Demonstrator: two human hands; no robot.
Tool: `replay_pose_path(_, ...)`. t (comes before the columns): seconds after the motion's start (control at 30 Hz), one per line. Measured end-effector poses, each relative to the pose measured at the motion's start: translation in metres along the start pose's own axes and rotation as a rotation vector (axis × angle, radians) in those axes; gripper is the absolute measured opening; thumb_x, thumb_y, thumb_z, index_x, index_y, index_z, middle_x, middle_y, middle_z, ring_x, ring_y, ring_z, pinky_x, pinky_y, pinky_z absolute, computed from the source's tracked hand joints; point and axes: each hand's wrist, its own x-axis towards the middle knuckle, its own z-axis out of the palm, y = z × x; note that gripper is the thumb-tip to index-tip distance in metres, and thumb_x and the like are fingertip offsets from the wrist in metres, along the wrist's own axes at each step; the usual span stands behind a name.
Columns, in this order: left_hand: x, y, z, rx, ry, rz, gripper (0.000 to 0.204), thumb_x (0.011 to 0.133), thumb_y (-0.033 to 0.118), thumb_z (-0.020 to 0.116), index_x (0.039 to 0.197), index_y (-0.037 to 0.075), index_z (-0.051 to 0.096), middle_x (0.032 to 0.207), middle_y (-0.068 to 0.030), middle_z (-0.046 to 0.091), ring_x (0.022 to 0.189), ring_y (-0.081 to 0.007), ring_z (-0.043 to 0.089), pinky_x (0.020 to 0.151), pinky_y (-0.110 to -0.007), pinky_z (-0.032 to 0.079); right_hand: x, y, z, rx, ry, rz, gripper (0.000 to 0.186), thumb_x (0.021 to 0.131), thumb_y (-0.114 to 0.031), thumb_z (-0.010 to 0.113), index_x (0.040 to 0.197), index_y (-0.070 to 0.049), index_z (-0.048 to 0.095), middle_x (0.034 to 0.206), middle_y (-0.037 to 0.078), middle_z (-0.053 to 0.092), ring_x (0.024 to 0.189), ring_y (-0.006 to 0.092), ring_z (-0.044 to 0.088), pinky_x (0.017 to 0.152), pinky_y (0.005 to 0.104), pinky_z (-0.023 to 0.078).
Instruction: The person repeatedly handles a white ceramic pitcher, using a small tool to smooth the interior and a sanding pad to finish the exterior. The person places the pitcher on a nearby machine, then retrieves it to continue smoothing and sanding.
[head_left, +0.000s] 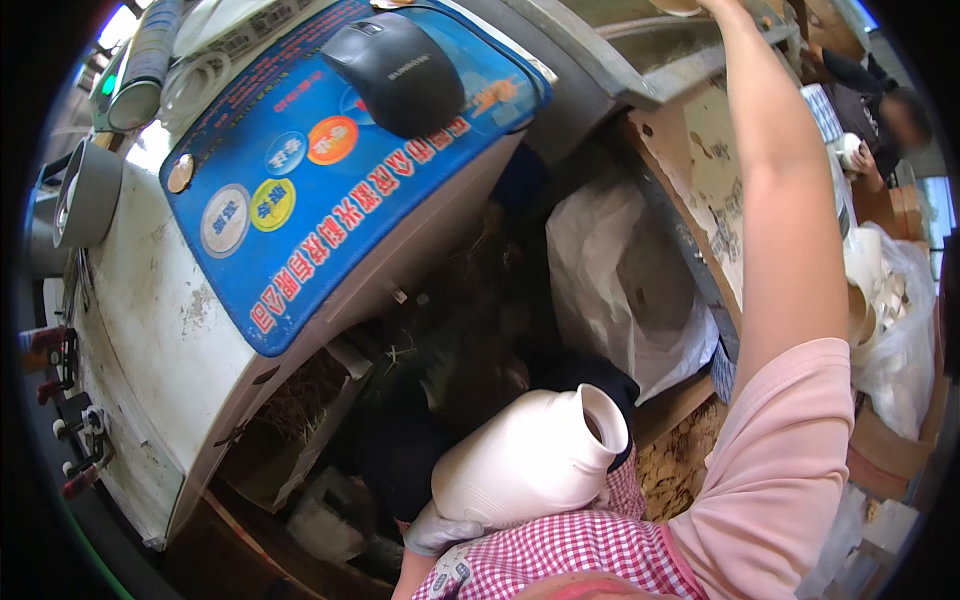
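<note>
A plain white vase (520,460) with a narrow neck and flared mouth lies tilted in my lap, its mouth turned to the upper right. My left hand (440,530), in a pale glove, is wrapped under its base end and holds it against my checked apron (560,555). My right arm (790,200) stretches far up to the top edge. Of my right hand (716,6) only a bit near the wrist shows; the fingers are cut off. A beige rounded edge (678,6) shows right beside it, too little to name.
A white machine top (150,300) at left bears a blue mouse pad (330,215), a black mouse (395,75), a tape roll (88,193) and a spray can (145,70). White plastic bags (625,280) hang beyond my lap. Another person (860,120) holds a white piece at far right.
</note>
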Motion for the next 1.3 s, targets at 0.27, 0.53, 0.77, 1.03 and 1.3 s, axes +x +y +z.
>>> replay_pose_path(0.27, 0.002, -0.02, -0.041, 0.015, 0.032, 0.279, 0.094, 0.081, 0.022, 0.084, 0.156, -0.007, 0.033, 0.15, -0.022, 0.051, 0.135, -0.0362, 0.052, 0.113, -0.051, 0.044, -0.212, -0.068, -0.176, 0.658, 0.034, -0.31, 0.04, 0.099, -0.018, 0.059, 0.131, 0.005, 0.061, 0.096, 0.022, 0.075, 0.08, 0.0271, 0.073, 0.075, 0.0383, 0.056)
replay_pose_path(0.53, -0.015, -0.035, -0.059, 0.241, -0.175, 0.546, 0.073, 0.101, 0.033, 0.064, 0.159, 0.002, 0.033, 0.157, -0.0167, 0.046, 0.138, -0.0294, 0.051, 0.115, -0.05, 0.041, -0.56, 0.022, -0.373, 1.189, -0.541, 0.21, 0.025, 0.109, -0.025, 0.054, 0.115, -0.004, 0.068, 0.089, 0.002, 0.07, 0.076, 0.0072, 0.065, 0.064, 0.0216, 0.05)
replay_pose_path(0.77, -0.047, -0.112, -0.04, 1.001, 0.18, 1.08, 0.058, 0.102, 0.026, 0.065, 0.152, 0.004, 0.044, 0.159, -0.0055, 0.045, 0.144, -0.0168, 0.043, 0.12, -0.036, 0.034, -0.787, 0.16, -0.285, 0.371, -0.768, 0.507, 0.02, 0.095, -0.017, 0.068, 0.108, -0.003, 0.072, 0.095, 0.014, 0.074, 0.089, 0.033, 0.071, 0.078, 0.0424, 0.056)
replay_pose_path(1.03, -0.061, -0.129, 0.026, 0.01, 0.034, 0.88, 0.05, 0.105, 0.031, 0.06, 0.146, 0.004, 0.05, 0.143, -0.0122, 0.061, 0.129, -0.0246, 0.06, 0.108, -0.046, 0.05, -0.865, 0.174, -0.221, 0.0, -0.628, 0.32, 0.014, 0.089, -0.008, 0.063, 0.101, -0.003, 0.069, 0.11, 0.02, 0.067, 0.107, 0.0409, 0.064, 0.087, 0.0489, 0.054)
replay_pose_path(1.3, -0.067, -0.125, 0.046, -0.076, 0.095, 0.835, 0.047, 0.103, 0.034, 0.063, 0.141, 0.006, 0.056, 0.135, -0.0092, 0.066, 0.124, -0.02, 0.063, 0.106, -0.04, 0.05, -0.796, 0.117, -0.301, 1.149, -0.466, 0.961, 0.03, 0.1, -0.024, 0.072, 0.121, -0.003, 0.076, 0.09, -0.002, 0.072, 0.076, 0.0036, 0.061, 0.061, 0.0214, 0.048)
